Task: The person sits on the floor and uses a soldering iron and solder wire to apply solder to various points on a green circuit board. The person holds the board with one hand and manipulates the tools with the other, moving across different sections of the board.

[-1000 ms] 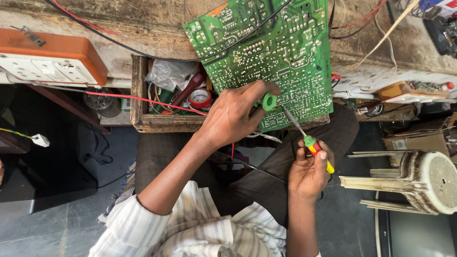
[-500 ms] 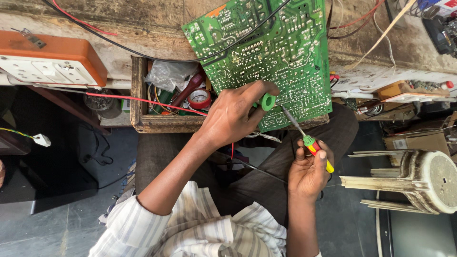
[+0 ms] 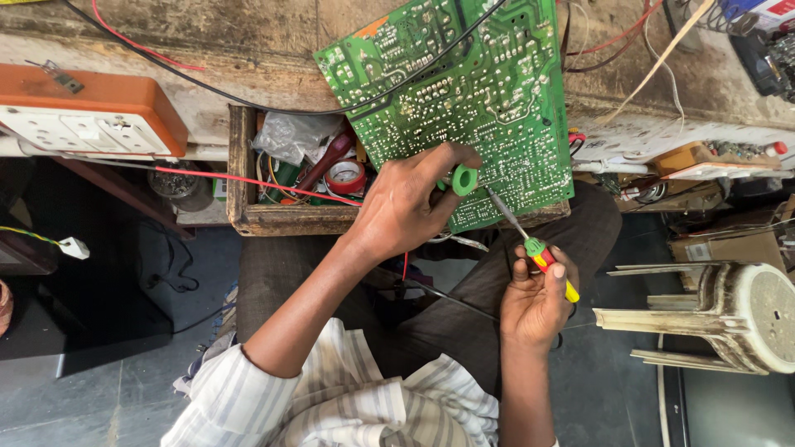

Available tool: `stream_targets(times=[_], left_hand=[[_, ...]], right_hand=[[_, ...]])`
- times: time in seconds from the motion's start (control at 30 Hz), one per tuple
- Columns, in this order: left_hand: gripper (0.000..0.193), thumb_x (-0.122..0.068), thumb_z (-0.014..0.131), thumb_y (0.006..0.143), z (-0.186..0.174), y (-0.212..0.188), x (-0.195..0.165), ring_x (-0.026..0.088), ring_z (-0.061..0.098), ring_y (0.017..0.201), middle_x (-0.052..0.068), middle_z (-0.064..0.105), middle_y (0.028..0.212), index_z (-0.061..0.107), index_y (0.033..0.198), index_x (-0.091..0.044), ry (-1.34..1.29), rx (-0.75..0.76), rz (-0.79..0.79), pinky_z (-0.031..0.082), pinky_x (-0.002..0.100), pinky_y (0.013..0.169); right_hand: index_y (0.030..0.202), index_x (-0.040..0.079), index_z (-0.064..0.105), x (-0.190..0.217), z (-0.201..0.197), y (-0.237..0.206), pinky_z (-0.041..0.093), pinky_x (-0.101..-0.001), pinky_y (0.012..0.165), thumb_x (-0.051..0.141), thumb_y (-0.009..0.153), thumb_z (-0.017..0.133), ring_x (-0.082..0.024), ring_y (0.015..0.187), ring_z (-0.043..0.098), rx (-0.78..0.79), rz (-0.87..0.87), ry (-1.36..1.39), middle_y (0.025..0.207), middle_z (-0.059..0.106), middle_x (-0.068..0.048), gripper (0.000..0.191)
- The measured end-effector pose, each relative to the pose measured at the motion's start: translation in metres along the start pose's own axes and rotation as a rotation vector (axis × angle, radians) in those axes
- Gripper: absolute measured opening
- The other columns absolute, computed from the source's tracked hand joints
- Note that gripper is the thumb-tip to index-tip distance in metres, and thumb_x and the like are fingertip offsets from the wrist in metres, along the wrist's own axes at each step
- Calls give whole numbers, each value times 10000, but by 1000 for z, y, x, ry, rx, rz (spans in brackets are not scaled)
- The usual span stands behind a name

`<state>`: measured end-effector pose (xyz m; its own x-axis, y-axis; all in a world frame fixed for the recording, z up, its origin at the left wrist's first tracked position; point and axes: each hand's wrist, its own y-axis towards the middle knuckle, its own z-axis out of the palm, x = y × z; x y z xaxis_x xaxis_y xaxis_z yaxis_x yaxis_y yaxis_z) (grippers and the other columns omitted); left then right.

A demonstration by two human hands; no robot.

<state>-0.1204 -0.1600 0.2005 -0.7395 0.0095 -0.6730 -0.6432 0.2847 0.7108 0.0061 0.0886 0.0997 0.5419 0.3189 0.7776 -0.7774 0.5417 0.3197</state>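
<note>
A large green circuit board lies solder side up, tilted across the bench edge and an open wooden drawer. My left hand rests on the board's lower edge and pinches a small green ring-shaped part between thumb and fingers. My right hand grips a screwdriver with a green, red and yellow handle. Its metal shaft slants up-left, and the tip touches the board just right of the green part.
The drawer holds red tape, a plastic bag and small tools. An orange and white socket board sits at left. Red and black wires cross the bench. A white plastic stool lies at right. My legs are under the board.
</note>
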Motion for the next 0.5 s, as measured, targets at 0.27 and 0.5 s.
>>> stream_targets(times=[0.27, 0.5], left_hand=[[393, 72, 721, 873, 0, -2, 2, 251, 754, 906, 66, 723, 1152, 572, 1207, -70, -17, -7, -24, 590, 348, 733], [403, 70, 723, 867, 0, -2, 1, 268, 747, 928, 65, 718, 1169, 572, 1214, -69, -12, -16, 1, 578, 356, 732]], right_hand=[[1293, -9, 620, 0, -2, -2, 613, -345, 920, 169, 1088, 636, -309, 1096, 706, 6, -5, 26, 1211, 700, -199, 272], [1297, -13, 618, 1, -1, -2, 613, -340, 907, 158, 1093, 619, -314, 1089, 708, 2, -11, 21, 1211, 698, -208, 266]])
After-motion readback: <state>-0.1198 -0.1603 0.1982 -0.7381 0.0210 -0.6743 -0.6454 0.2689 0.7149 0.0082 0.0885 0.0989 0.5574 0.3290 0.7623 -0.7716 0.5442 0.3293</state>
